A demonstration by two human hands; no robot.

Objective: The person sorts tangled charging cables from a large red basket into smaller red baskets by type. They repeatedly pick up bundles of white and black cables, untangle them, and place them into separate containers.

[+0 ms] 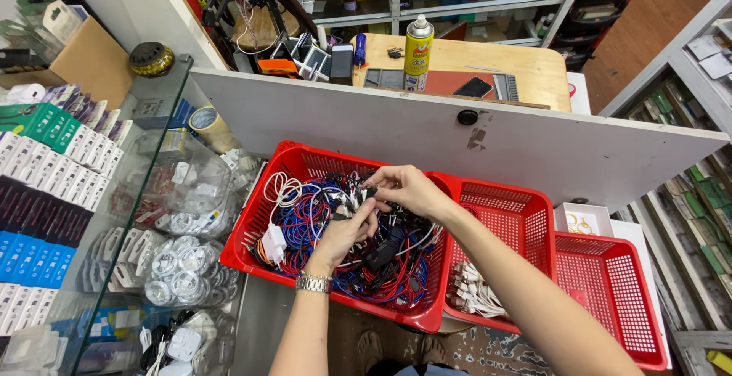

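Both hands (377,208) pinch cables (351,231) (tangled) over red basket (263,200).

At your far left, rows of small flat boxes (57,166) stand on edge: white, green, black, blue. Behind them, one brown carton (91,59). On the wooden bench (534,63) ahead: a yellow spray can (417,53) with a labelled body, and a dark-screened phone (473,87) lying flat.
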